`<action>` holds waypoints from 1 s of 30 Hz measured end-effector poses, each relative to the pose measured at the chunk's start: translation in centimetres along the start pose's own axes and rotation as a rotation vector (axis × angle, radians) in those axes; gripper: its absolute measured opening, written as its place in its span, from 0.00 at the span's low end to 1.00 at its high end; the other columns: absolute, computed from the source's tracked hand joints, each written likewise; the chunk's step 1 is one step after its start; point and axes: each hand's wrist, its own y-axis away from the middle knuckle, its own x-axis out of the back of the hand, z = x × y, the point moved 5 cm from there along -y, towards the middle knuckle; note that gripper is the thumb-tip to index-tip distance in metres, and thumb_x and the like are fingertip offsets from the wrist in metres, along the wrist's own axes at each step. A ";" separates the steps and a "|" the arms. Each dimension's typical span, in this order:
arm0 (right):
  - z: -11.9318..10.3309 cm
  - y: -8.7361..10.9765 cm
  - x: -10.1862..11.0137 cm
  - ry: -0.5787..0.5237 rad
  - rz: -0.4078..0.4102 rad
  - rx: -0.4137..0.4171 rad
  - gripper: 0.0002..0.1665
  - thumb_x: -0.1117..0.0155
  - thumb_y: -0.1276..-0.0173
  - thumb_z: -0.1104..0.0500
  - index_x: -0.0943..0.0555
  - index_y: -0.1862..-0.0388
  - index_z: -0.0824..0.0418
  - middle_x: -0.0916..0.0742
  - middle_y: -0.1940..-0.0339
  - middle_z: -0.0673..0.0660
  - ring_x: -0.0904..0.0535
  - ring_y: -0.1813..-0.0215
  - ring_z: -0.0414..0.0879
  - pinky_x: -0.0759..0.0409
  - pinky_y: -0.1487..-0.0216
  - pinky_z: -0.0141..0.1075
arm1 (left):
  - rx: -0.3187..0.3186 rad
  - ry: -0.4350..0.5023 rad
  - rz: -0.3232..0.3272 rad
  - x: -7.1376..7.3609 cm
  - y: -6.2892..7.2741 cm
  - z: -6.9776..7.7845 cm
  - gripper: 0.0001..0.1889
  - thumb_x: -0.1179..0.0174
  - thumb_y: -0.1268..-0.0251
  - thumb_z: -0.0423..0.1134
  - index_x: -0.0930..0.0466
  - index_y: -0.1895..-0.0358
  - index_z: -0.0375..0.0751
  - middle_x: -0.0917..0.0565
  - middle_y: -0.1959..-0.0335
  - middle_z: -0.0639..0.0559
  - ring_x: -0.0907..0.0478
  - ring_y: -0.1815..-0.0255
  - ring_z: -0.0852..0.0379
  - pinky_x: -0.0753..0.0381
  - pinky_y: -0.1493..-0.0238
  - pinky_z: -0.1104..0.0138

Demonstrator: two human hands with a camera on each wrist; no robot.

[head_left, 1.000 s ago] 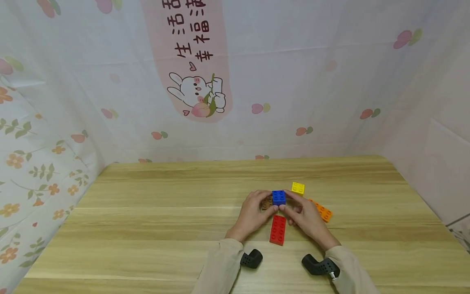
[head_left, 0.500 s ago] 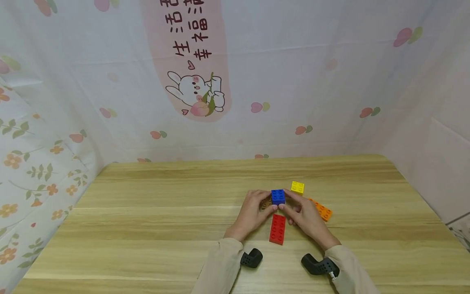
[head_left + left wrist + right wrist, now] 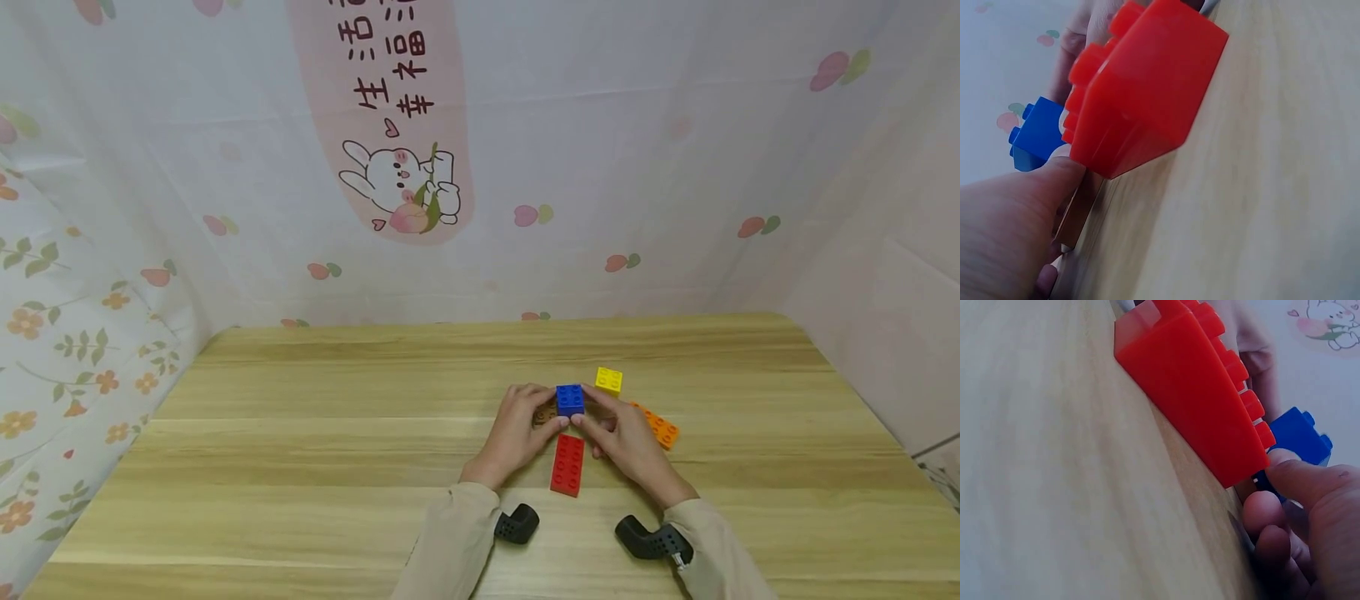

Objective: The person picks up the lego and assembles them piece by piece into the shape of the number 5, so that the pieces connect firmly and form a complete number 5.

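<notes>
Blue brick (image 3: 570, 400): small, squarish, glossy, four round studs on top in two rows of two, studs up. Stands at about 2 o'clock from the middle of the wood-grain counter (image 3: 300, 458). Underside hidden; cannot tell what it sits on.

Left hand (image 3: 514, 429) at 8 o'clock of the brick, right hand (image 3: 628, 437) at 4 o'clock. Both grips closed on it: thumb at the near edge, forefinger at the far edge, parted only as far as the brick's own depth. Right hand's other fingers curled beneath its thumb.

Around the blue brick: red brick (image 3: 567, 465), long, two rows of studs, at 6 o'clock, near; brown brick (image 3: 545, 414) at 8, partly behind the left hand; yellow brick (image 3: 609, 381) at 2; orange brick (image 3: 663, 429) between 3 and 4, partly covered by the right hand.
</notes>
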 end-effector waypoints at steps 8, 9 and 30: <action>-0.3 0.1 0.2 0.026 -0.003 -0.001 0.33 0.39 0.35 0.54 0.33 0.35 0.68 0.19 0.74 0.56 0.28 0.88 0.43 0.33 0.86 0.32 | 0.005 -0.014 -0.006 -0.1 -0.1 0.2 0.24 0.40 0.37 0.46 0.25 0.42 0.36 0.23 0.46 0.50 0.33 0.46 0.55 0.34 0.44 0.64; -0.3 0.1 0.2 0.028 -0.004 -0.002 0.33 0.39 0.35 0.54 0.33 0.35 0.68 0.18 0.70 0.58 0.28 0.88 0.43 0.33 0.86 0.32 | 0.006 -0.014 -0.006 0.0 -0.1 0.2 0.24 0.40 0.37 0.46 0.25 0.42 0.36 0.23 0.46 0.50 0.33 0.46 0.55 0.34 0.44 0.64; -0.3 0.0 0.5 0.053 -0.045 -0.029 0.33 0.38 0.35 0.56 0.34 0.35 0.69 0.16 0.66 0.63 0.27 0.88 0.43 0.32 0.87 0.33 | -0.023 -0.055 0.010 -0.1 0.2 0.3 0.24 0.40 0.37 0.47 0.25 0.42 0.39 0.23 0.47 0.50 0.32 0.47 0.54 0.34 0.45 0.63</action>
